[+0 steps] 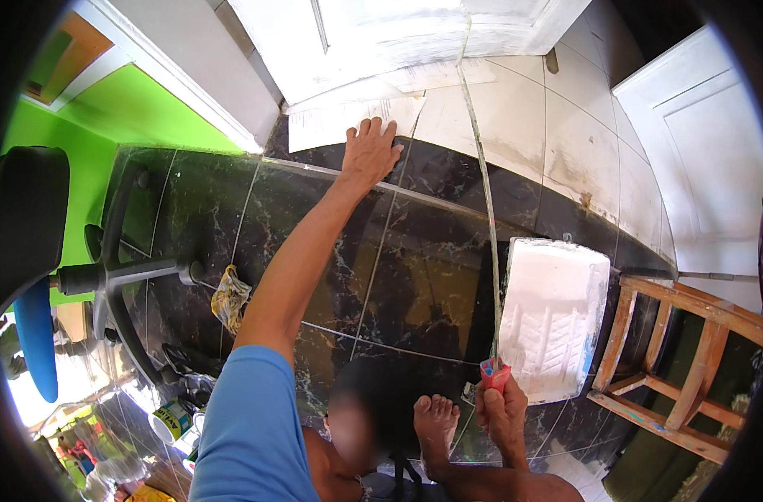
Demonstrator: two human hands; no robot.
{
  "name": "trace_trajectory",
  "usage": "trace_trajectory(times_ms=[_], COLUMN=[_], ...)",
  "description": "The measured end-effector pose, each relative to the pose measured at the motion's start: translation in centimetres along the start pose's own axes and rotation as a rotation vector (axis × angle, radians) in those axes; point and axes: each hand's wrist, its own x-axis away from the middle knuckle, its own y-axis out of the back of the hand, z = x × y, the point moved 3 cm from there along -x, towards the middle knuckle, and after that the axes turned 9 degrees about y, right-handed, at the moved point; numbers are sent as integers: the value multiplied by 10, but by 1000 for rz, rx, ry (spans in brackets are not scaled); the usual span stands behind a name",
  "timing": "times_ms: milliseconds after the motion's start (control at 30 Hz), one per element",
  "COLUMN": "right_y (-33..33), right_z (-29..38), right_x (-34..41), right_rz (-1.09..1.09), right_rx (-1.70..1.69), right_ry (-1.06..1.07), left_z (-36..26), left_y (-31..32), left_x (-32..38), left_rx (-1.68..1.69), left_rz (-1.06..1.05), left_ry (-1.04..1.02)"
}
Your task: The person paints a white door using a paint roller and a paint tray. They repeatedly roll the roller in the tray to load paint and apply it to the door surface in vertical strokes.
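My left hand [370,150] lies palm down with spread fingers on a white printed sheet of paper [312,127], near the lower edge of a white panelled door [381,56]. Another paper [444,76] lies beside that edge. At lower right, my right hand [506,411] grips a red wrapped piece [496,374] at the near end of a long, thin, stained rod [485,182]. The rod runs up across the view to the door. Close by the right hand is a paint tray [554,314] coated in white paint, with a ribbed ramp.
Right of the tray stands a wooden frame stool [689,376]. A wheeled chair base [112,270], crumpled rag or plastic [231,300] and paint can [171,421] are left. My bare foot [436,423] rests on dark tile. Below my left arm, a blurred shape is unclear.
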Motion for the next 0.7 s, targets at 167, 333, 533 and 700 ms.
trace_trajectory(times_ms=[167,333,533,700], right_y=[0,4,0,1], right_z=[2,-3,-1,-3], right_x=[1,6,4,2], right_rz=[0,4,8,2], right_rx=[0,7,9,4], right_ry=[-23,-24,16,6], left_z=[8,7,13,24], left_y=[-2,2,-15,-23], left_x=[-25,-41,-39,-46], left_rx=[-78,-71,-107,-102], left_rz=[65,227,69,-29], left_ry=[53,61,50,45])
